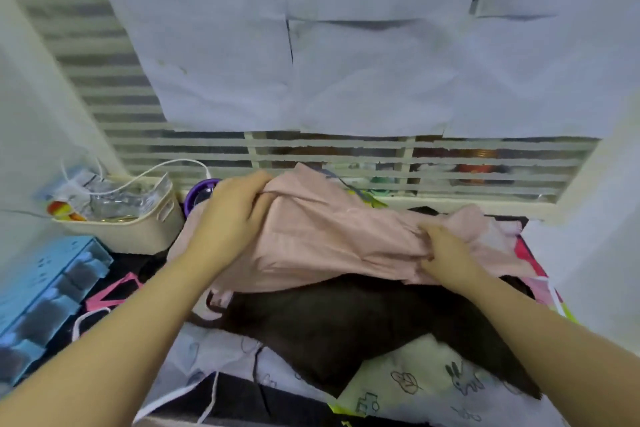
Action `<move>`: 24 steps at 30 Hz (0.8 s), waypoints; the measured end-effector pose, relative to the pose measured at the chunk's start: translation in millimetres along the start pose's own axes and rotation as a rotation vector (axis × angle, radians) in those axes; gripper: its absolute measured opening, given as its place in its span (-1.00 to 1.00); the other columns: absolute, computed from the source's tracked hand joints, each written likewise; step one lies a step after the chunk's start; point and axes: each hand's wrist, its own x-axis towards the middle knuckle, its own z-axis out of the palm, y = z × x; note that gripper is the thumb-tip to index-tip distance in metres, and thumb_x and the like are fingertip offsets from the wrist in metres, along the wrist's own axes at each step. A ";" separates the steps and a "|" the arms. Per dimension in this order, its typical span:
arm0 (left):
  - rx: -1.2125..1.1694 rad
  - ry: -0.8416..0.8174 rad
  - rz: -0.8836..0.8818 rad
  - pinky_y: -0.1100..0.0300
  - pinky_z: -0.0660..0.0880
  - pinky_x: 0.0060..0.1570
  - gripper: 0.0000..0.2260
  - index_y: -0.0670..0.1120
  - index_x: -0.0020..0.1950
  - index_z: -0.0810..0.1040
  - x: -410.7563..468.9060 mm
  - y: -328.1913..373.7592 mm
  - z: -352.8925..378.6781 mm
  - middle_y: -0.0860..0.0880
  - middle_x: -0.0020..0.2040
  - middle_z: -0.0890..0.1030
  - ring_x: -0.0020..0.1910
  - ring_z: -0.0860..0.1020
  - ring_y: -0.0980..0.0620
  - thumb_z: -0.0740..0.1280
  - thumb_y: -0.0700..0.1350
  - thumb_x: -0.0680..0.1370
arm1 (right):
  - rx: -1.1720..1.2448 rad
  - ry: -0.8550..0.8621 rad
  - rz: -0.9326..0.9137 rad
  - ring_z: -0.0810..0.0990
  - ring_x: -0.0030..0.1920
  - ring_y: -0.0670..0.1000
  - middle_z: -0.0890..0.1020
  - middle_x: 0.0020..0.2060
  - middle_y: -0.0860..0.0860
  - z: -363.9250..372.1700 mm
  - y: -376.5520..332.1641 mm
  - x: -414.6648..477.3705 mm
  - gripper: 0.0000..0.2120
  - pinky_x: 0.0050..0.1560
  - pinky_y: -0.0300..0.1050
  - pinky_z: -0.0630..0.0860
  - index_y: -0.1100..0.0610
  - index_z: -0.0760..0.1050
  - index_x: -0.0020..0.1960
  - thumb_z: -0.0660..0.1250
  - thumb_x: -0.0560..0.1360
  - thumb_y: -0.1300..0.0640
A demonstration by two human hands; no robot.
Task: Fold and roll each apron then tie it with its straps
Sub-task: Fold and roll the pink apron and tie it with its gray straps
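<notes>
1. No legible text, brand, number or sign anywhere in frame.
2. Patterned cloth [433,367], lower right: line drawings only, rabbit and leaf, no lettering.
3. Beige basket [138,232], left: packaging inside too blurred to read.

Bare forearms reach forward; left hand [228,215] and right hand [446,250] each clutch pink apron [329,236]

surface: dark top [133,262], pink markings, mostly covered
back left: beige basket [138,232] stands on it, by the wall
left edge: blue plastic organizer [45,302], just beside the basket
behind basket: purple round thing [199,194], partly hidden
middle: dark brown cloth [346,322], spread, crumpled
front right: pale printed cloth [433,378], under the brown one
front left: grey-blue printed cloth [214,350]
left: white cord loop [86,317]
</notes>
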 end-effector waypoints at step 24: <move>0.118 -0.054 -0.283 0.12 0.25 -0.33 -0.69 -0.13 -0.30 0.48 90.2 -15.3 -190.7 -0.04 -0.34 0.51 -0.33 0.44 -0.02 0.41 0.05 0.49 | -0.052 0.751 -0.063 0.51 -0.04 0.21 0.60 -0.09 0.15 -232.8 -98.4 -38.3 -0.82 -0.12 -0.02 0.28 0.12 0.41 -0.01 0.05 0.63 0.11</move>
